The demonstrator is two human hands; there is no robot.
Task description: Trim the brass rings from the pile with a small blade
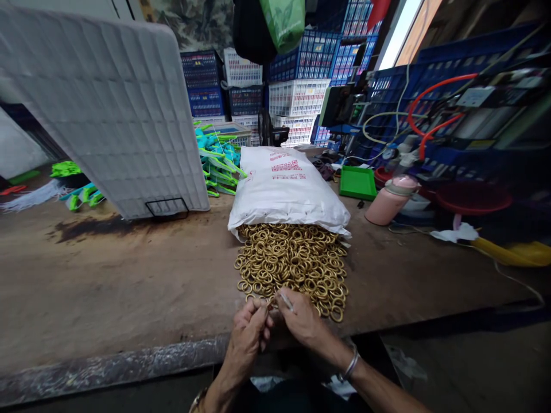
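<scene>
In the head view, both my hands are close together at the table's front edge, just before a heap of gold-coloured rings (pixel 293 258). My left hand (pixel 249 330) is closed in a pinch; what its fingertips hold is too small to make out. My right hand (pixel 305 321) is closed too, gripping a slim pale grey tool (pixel 286 300) whose exact kind I cannot tell. The rings spread out from under the open end of a white sack (pixel 288 183) with red print, lying flat on the table.
A white padded panel (pixel 112 115) stands tilted on the wooden table (pixel 172 281), left of the sack. Green and blue plastic pieces (pixel 219 160) lie behind. On the right are a green tray (pixel 357 182), a pink bottle (pixel 391 199) and a machine with orange hoses. Stacked crates (pixel 299 97) fill the back.
</scene>
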